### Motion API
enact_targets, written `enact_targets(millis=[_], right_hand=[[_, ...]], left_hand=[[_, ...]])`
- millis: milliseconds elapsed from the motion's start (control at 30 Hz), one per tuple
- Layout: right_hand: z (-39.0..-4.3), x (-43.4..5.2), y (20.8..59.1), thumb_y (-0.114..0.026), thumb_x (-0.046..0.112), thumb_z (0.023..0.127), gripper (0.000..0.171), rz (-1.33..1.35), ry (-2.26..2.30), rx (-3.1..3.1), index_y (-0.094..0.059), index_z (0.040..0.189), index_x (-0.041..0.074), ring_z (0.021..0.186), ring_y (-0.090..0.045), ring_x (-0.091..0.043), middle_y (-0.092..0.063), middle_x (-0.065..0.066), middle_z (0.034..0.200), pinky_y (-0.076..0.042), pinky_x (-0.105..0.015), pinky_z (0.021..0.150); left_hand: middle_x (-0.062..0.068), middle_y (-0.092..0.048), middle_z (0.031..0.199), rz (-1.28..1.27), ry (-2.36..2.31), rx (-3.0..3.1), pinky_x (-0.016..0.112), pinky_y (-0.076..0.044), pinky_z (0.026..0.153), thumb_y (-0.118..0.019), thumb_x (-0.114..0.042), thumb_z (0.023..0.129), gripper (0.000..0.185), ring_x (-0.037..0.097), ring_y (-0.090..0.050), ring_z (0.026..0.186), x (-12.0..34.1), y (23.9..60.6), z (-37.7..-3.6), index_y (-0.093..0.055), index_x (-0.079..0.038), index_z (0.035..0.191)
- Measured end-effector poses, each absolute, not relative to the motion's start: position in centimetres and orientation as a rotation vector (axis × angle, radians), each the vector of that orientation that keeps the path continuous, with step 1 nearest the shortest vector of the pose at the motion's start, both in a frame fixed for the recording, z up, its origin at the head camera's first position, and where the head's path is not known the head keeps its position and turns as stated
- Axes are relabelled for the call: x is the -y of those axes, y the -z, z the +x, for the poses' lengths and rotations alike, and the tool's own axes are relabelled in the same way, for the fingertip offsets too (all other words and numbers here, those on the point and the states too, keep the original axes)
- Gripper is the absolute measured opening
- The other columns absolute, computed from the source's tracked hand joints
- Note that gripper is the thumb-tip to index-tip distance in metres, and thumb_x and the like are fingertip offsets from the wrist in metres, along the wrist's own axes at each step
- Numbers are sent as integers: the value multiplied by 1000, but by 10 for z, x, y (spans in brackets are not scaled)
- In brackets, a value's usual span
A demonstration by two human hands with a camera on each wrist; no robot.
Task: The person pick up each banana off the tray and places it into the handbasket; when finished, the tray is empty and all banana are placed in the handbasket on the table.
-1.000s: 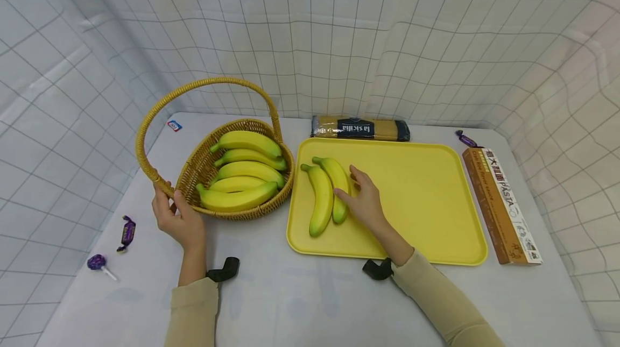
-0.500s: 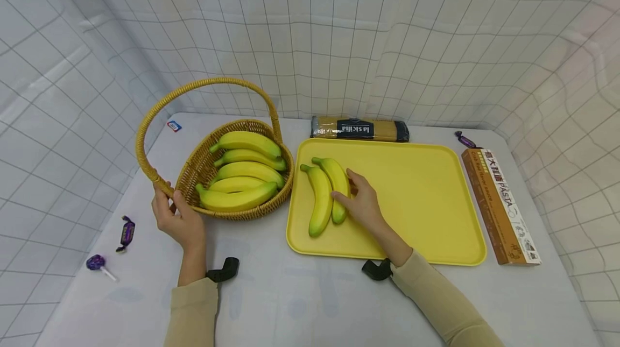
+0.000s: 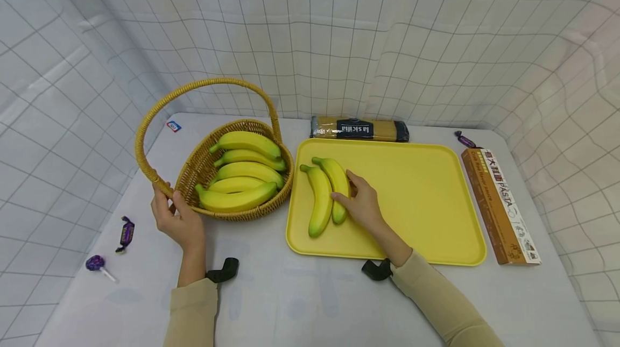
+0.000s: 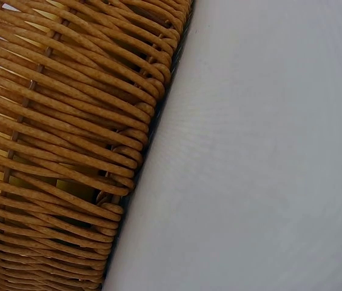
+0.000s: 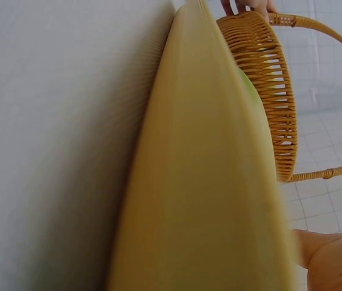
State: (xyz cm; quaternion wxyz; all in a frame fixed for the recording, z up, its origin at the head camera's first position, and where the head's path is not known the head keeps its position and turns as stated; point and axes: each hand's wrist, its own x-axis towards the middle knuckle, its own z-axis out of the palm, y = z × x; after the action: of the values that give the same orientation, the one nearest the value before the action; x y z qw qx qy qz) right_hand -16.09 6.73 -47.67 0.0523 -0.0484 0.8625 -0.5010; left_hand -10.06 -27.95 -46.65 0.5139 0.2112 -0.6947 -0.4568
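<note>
At the left stands a wicker basket (image 3: 192, 167) with a tall hoop handle, several bananas (image 3: 247, 144) lying side by side in it. My left hand (image 3: 180, 222) grips its near left rim at the foot of the handle; the left wrist view holds only basket weave (image 4: 56, 121) and table. Two bananas lie on the left part of a yellow tray (image 3: 411, 191). My right hand (image 3: 364, 204) pinches the right-hand banana (image 3: 332, 168), thumb across it and fingers along its right side. The other banana (image 3: 319, 202) lies close beside it. In the right wrist view the tray edge (image 5: 201, 151) hides most of the bananas.
A pasta packet (image 3: 358, 128) lies behind the tray, and a long pasta box (image 3: 501, 207) along its right. Wrapped candies (image 3: 127, 234) (image 3: 466, 140), a lollipop (image 3: 95, 262) and a small blue-and-red piece (image 3: 174, 126) lie around the table. Grid-patterned cloth hangs behind.
My right hand's fingers have drawn in against the right-hand banana, and the thumb has come to lie over it. My left hand and the basket have stayed in place.
</note>
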Motion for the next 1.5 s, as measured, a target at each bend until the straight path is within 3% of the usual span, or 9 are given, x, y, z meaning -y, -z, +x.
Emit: enact_targets(millis=[267,500,867,1233,1500], right_hand=[[-161,-68,477,-75,22,84,68,-87,1505,-2717,-49,143,2,113,-60,-30,-61,-19,129,-51,-42,91],[-162,-69,478,-72,20,84,61,-82,1507,-2772,-53,138,-1,109,-62,-31,-63,-20,125,-52,-42,88],[-163,-68,478,-70,24,82,60,-32,1393,-2848,-57,137,5,110,-62,-30,-65,-16,125,-51,-43,89],[-164,-69,477,-69,21,82,57,65,1422,-2844,-58,136,5,109,-62,-29,-65,-15,127,-51,-42,87],[-162,-71,476,-69,17,83,56,74,1497,-2834,-57,136,4,109,-63,-29,-64,-17,128,-53,-41,87]], left_hand=[[16,-63,120,502,1092,1667,18,-44,83,-54,-11,99,40,11,-56,114,280,466,-101,-56,-14,139],[16,-62,120,505,1093,1668,17,-44,83,-54,-7,98,41,23,-57,115,279,464,-101,-56,-14,139],[13,-62,122,517,1106,1666,18,-43,83,-54,-8,98,43,11,-55,114,279,462,-100,-55,-15,140],[14,-62,122,525,1120,1675,19,-44,84,-54,-10,99,42,24,-56,116,281,464,-101,-55,-16,140],[14,-62,122,525,1119,1666,19,-44,83,-54,-6,98,43,11,-55,114,280,466,-102,-55,-16,140]])
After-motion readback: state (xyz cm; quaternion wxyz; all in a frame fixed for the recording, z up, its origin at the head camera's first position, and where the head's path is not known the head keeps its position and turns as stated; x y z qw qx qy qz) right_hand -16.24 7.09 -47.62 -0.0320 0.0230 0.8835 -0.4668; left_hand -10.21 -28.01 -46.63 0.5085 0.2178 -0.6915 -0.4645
